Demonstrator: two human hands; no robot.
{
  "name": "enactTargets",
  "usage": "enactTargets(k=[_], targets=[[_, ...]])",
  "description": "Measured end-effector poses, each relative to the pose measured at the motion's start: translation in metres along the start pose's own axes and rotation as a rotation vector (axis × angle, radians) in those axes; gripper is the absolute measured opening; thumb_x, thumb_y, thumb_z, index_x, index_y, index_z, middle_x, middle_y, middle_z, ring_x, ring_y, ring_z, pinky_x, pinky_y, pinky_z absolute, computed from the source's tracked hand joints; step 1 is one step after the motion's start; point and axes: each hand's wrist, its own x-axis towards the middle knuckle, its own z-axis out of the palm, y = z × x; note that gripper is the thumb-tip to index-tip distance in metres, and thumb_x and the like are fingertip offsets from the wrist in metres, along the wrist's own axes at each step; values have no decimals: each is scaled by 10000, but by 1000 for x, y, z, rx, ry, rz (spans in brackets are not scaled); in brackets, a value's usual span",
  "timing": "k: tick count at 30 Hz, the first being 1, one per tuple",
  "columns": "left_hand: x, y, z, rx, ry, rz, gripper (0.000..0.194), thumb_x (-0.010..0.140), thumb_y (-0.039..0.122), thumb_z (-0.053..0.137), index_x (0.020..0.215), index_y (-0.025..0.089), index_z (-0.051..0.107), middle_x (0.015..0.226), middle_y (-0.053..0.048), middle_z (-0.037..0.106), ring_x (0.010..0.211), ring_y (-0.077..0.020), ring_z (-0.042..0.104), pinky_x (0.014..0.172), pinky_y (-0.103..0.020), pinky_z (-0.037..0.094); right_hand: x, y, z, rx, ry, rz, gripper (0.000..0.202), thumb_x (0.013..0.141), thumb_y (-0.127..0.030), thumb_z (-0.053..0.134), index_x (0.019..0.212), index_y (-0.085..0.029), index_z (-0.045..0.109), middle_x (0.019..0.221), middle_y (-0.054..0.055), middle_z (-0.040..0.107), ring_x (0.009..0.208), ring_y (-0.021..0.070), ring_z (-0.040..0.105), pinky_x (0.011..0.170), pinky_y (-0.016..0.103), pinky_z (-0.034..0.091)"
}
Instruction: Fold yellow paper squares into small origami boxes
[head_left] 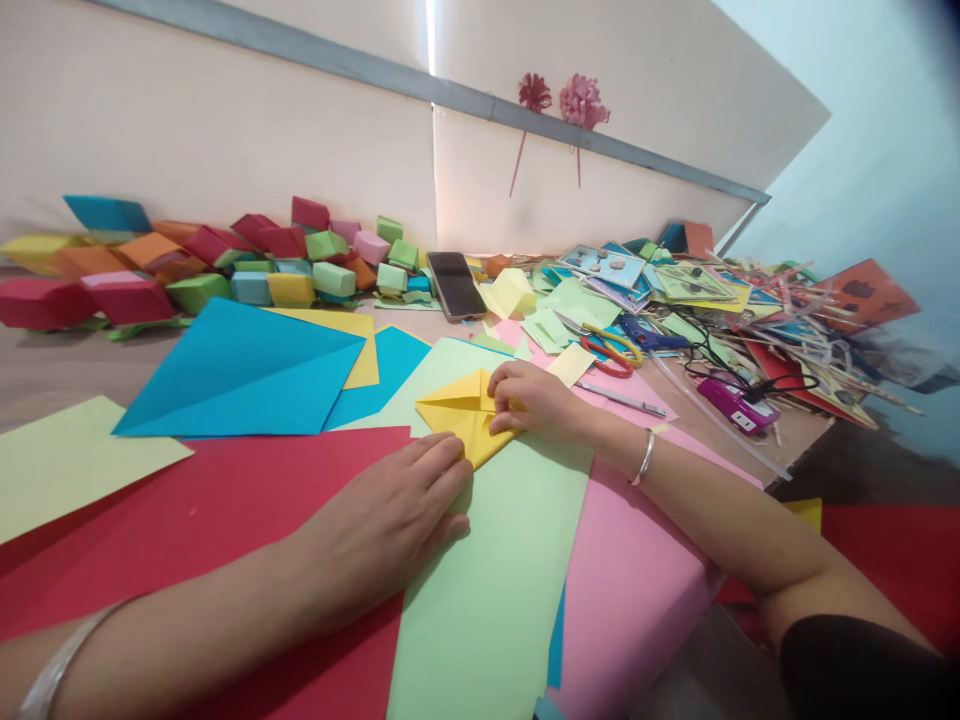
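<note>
A yellow sheet of paper, folded into a small diamond-like shape with creased flaps, lies on a long light green sheet. My right hand has its fingers curled and pinched on the right side of the yellow paper, at a flap. My left hand lies flat at the lower left of it, fingers stretched out, their tips touching the near edge of the fold. Beneath my left forearm spreads a red sheet.
Blue sheets lie to the left and a pink sheet to the right. Behind are folded paper boxes, a phone, scissors, a cutter, a glue gun and a purple power adapter with cables.
</note>
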Motion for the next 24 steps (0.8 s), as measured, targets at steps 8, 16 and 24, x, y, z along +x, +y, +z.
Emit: enactTargets(k=[8, 16, 24], targets=[[0, -1, 0, -43, 25, -3, 207, 945, 276, 508, 1098, 190, 619, 1122, -104, 610, 975, -253, 600, 793, -361, 508, 1, -4, -2, -5, -11, 2, 272, 766, -292, 793, 697, -170, 560, 934, 57, 601, 913, 189, 533, 773, 301, 423], [-2, -8, 9, 18, 88, 52, 242, 954, 313, 502, 1150, 212, 601, 1167, -105, 604, 1044, -263, 591, 834, -365, 502, 2, -4, -2, -12, -27, 36, 339, 759, -332, 800, 674, -166, 517, 908, 32, 554, 851, 157, 512, 679, 256, 372], [0, -1, -5, -10, 17, -28, 183, 911, 291, 567, 1031, 166, 626, 1140, -130, 635, 995, -283, 616, 818, -396, 532, 3, -3, -3, 1, -50, 43, 336, 765, -329, 795, 686, -166, 512, 915, 27, 548, 864, 156, 512, 680, 250, 355]])
